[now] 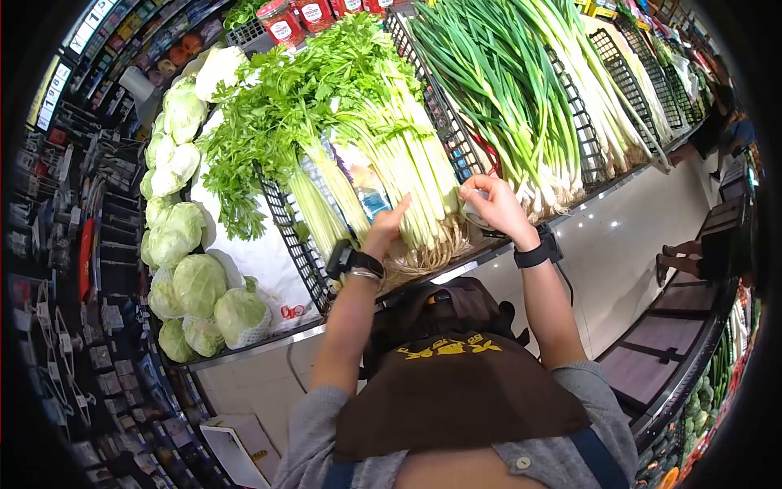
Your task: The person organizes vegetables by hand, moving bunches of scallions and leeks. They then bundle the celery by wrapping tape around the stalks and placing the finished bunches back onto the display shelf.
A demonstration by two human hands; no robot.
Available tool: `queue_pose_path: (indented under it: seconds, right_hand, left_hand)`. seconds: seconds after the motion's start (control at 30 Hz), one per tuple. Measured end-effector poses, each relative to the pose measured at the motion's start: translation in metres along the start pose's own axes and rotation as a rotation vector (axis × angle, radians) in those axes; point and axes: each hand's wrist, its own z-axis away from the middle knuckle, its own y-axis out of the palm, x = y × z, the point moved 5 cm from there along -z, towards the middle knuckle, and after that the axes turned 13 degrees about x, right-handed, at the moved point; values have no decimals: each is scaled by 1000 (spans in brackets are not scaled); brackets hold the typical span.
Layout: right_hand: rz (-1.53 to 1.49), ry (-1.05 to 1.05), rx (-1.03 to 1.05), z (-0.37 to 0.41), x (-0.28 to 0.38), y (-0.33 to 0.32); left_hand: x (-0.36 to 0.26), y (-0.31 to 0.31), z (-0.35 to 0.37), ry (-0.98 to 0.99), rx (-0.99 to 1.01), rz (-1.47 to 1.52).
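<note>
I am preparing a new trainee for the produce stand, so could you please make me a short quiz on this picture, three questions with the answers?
1. Which vegetable lies between the left hand and the right hand?
2. True or false: the jars stand at the display edge nearest the person.
3. Fill in: the lettering on the brown apron is ____.

Key:
1. Celery.
2. False: the jars stand at the far side, beyond the leaves.
3. Yellow.
</note>
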Motion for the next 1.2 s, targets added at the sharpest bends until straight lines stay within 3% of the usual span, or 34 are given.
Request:
queue_pose_path:
  seconds: [0.03, 0.07, 0.13, 0.3, 0.37, 0.4, 0.43, 0.57, 0.63, 0.77, 0.83, 0.9, 0.97, 1.03, 1.13, 1.2]
  right_hand:
    - [-33, -2, 14, 0, -2, 3]
    - [-15, 4, 40, -1, 11, 4]
    - [-14, -36, 47, -11, 0, 13]
    - [69, -40, 20, -22, 10, 6]
    - [283, -70, -66, -24, 13, 0]
    - [432, -190, -179, -23, 22, -2]
    - [497, -97, -183, -23, 30, -1]
    - [775, -354, -168, -41, 22, 32]
    - [935, -243, -85, -38, 9, 43]
    - [968, -255, -158, -16, 33, 31]
    - [745, -154, -34, -12, 54, 28]
    - [260, -67, 80, -17, 46, 50]
    - [287, 11, 295, -18, 55, 77]
    - [319, -70, 263, -22, 38, 91]
    - [-79, 5, 407, -19, -1, 99]
    - [-54, -2, 407, -13, -2, 95]
  left_hand:
    - [9, 17, 0, -36, 143, 258]
    - [2, 27, 13, -40, 144, 264]
    - [-50, 49, 54, 347, 279, 496]
    - [-31, 30, 45, 264, 261, 538]
    - [-19, 4, 50, 150, 43, 384]
    - [-14, -5, 52, 89, 70, 419]
    - [-21, -12, 60, 146, 168, 469]
    - [-28, -15, 74, 56, 271, 516]
    - [-35, -9, 71, 78, 277, 477]
    - [-50, -9, 84, 182, 250, 464]
    - [-71, -10, 105, 220, 421, 676]
    - [-70, -10, 108, 151, 463, 758]
    - [-72, -2, 107, 99, 558, 749]
    - [-73, -1, 112, 98, 559, 776]
    - [-71, -3, 117, 92, 563, 828]
    - [-56, -11, 100, 90, 610, 794]
